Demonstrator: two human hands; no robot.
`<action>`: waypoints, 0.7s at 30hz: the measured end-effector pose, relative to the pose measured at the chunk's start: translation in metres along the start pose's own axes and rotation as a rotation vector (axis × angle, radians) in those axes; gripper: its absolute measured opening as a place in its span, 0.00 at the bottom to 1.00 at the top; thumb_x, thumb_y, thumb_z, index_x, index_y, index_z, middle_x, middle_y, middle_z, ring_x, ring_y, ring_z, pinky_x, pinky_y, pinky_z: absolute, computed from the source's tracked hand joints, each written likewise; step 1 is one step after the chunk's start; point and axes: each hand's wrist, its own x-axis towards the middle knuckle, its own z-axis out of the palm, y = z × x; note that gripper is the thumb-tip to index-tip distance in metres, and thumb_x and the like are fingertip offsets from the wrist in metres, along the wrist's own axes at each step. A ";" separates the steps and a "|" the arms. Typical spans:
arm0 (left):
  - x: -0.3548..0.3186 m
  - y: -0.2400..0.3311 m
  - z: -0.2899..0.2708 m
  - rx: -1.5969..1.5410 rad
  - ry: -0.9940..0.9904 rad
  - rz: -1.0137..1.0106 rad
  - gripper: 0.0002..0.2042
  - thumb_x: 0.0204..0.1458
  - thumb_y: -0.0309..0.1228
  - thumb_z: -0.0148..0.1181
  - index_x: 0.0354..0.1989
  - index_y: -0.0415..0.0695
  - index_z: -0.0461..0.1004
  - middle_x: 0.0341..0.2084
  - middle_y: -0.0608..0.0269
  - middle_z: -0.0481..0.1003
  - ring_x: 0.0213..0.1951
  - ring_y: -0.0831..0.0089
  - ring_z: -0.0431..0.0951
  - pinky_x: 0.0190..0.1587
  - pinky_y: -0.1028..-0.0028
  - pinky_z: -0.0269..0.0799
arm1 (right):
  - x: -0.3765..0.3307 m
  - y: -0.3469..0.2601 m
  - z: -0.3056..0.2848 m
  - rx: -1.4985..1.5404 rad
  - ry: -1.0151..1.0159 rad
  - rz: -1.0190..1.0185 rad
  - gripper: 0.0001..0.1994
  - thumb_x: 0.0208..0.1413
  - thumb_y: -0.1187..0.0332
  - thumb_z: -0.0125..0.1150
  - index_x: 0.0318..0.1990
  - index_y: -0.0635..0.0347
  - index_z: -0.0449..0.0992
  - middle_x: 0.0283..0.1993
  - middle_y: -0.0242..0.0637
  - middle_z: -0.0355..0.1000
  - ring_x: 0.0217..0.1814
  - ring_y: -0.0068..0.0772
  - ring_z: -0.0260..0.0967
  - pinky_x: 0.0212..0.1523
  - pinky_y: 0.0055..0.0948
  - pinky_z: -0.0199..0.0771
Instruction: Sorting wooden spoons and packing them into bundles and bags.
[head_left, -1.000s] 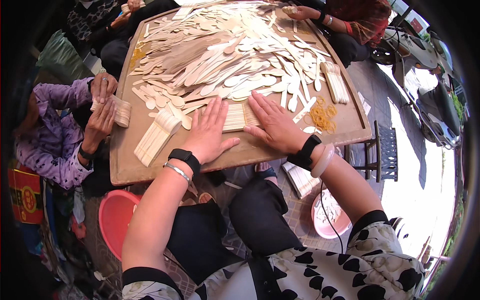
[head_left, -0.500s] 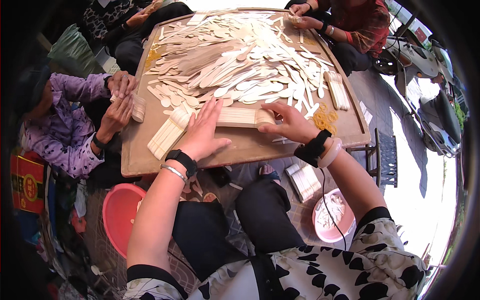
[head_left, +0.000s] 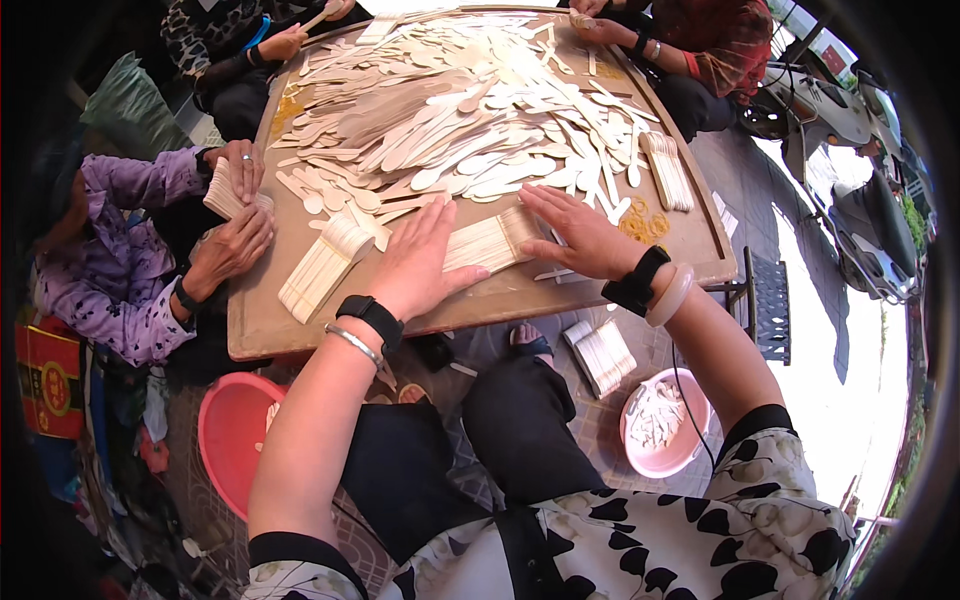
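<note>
A neat stack of wooden spoons lies on the table near its front edge, between my two hands. My left hand is at the stack's left end, fingers stretched out and thumb along the near side. At the other end, my right hand has its fingers extended and spread from the thumb, touching the spoons' rounded ends. Both palms hide the stack's ends in part. To the left of my left hand rests another stack of spoons. Behind my hands spreads a large loose heap of wooden spoons.
Yellow rubber bands and a further spoon bundle lie on the right of the brown table. A red basin, a pink basin and a boxed spoon stack stand below. Co-workers handle spoons around the table.
The stack between my hands has turned, its right end now tilted away from me. My hands have come closer together. The co-worker at left has shifted the spoons in hand.
</note>
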 end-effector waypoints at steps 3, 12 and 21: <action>-0.003 0.004 0.026 0.106 -0.224 -0.008 0.48 0.61 0.52 0.61 0.78 0.36 0.41 0.78 0.43 0.44 0.79 0.49 0.43 0.78 0.55 0.41 | -0.003 -0.004 0.012 -0.167 -0.107 -0.183 0.45 0.61 0.45 0.62 0.77 0.63 0.51 0.81 0.51 0.48 0.80 0.50 0.50 0.76 0.47 0.54; 0.013 0.022 0.026 0.094 -0.100 0.002 0.44 0.55 0.43 0.68 0.75 0.34 0.52 0.71 0.42 0.59 0.74 0.50 0.56 0.75 0.57 0.51 | 0.011 -0.015 -0.011 0.140 -0.178 -0.007 0.45 0.50 0.67 0.76 0.75 0.60 0.59 0.75 0.51 0.59 0.75 0.54 0.59 0.72 0.43 0.63; 0.025 0.062 0.006 -0.470 0.390 -0.065 0.42 0.44 0.31 0.78 0.67 0.39 0.59 0.60 0.48 0.69 0.62 0.57 0.71 0.65 0.62 0.68 | 0.033 -0.062 -0.098 0.462 0.082 -0.158 0.34 0.69 0.53 0.59 0.75 0.61 0.60 0.73 0.46 0.65 0.76 0.39 0.60 0.74 0.35 0.59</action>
